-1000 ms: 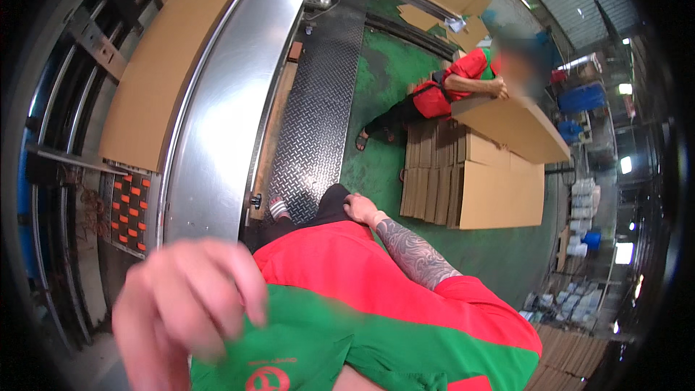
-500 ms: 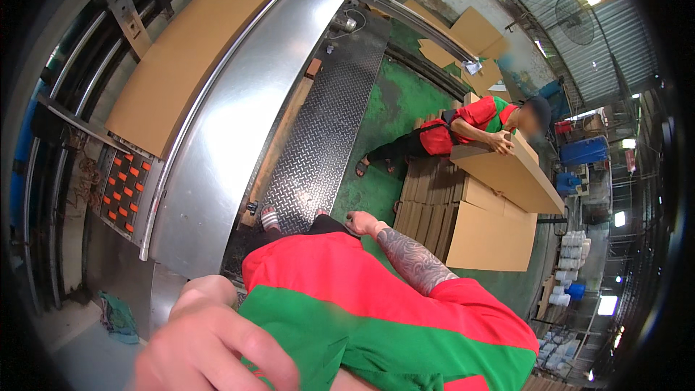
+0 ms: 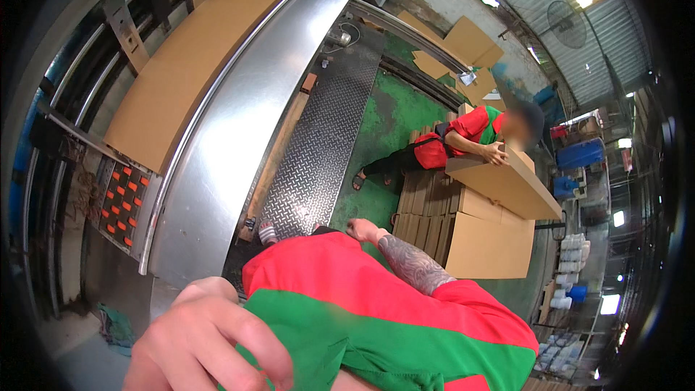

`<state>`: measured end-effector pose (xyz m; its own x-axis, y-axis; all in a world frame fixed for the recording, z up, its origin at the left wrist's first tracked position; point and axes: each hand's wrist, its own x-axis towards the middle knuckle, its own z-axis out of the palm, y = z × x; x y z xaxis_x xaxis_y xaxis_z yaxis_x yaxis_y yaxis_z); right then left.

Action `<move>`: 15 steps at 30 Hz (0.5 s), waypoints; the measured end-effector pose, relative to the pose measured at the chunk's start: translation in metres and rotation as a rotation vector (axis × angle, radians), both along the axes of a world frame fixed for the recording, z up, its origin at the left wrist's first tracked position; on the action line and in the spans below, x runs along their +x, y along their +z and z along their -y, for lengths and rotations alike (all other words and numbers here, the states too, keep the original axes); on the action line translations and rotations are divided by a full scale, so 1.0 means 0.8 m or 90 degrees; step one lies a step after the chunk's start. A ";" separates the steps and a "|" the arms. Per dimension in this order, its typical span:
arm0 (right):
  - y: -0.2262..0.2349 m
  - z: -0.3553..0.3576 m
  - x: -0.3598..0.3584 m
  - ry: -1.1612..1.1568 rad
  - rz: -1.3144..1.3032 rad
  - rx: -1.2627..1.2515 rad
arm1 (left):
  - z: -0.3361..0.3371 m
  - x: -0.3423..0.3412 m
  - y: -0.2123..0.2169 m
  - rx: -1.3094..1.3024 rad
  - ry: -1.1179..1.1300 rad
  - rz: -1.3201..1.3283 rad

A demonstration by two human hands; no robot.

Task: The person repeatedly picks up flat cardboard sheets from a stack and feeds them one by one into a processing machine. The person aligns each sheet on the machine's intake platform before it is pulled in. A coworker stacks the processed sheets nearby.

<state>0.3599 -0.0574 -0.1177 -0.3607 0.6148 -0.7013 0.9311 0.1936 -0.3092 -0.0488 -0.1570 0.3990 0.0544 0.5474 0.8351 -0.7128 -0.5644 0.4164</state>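
Note:
My left hand (image 3: 206, 344) is raised large and close at the lower left, in front of my red and green shirt. Its fingers are bent but apart, and I see nothing in them; the fingertips are partly hidden. Further forward, my right hand (image 3: 363, 231) hangs beside my hip at the end of a tattooed forearm, with its fingers curled. Whatever it may hold is hidden. Nearest my left hand is the end of a shiny metal table (image 3: 206, 195). Beyond the table's far rail, a brown cardboard sheet (image 3: 170, 87) lies on a machine bed.
A wooden bar (image 3: 279, 145) runs along a diamond-plate walkway (image 3: 318, 145). To the right, a co-worker in a red and green shirt (image 3: 470, 127) grips a thick cardboard stack (image 3: 507, 181) above piled cardboard (image 3: 427, 210). Orange rollers (image 3: 123, 203) sit at the machine's near end.
The view has shifted slightly, with the machine and walkway lower in it. The co-worker's head is bent further over the cardboard stack. My hands keep almost the same pose.

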 end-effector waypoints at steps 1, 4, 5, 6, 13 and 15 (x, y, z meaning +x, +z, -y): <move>0.001 -0.003 -0.004 0.002 0.020 -0.009 | 0.002 -0.002 0.001 0.027 -0.007 -0.017; 0.007 -0.011 -0.019 -0.019 0.008 -0.016 | 0.005 -0.013 0.004 0.054 -0.008 -0.059; 0.009 -0.013 -0.025 -0.011 -0.010 -0.005 | 0.008 -0.017 0.005 0.030 0.008 -0.061; 0.011 -0.015 -0.031 -0.004 -0.013 0.004 | 0.010 -0.020 0.003 0.006 0.027 -0.062; 0.012 -0.027 -0.081 0.056 0.005 0.003 | 0.039 -0.065 0.001 0.213 0.292 0.016; 0.007 -0.025 -0.098 0.029 -0.035 0.017 | 0.053 -0.084 0.009 0.292 0.415 0.054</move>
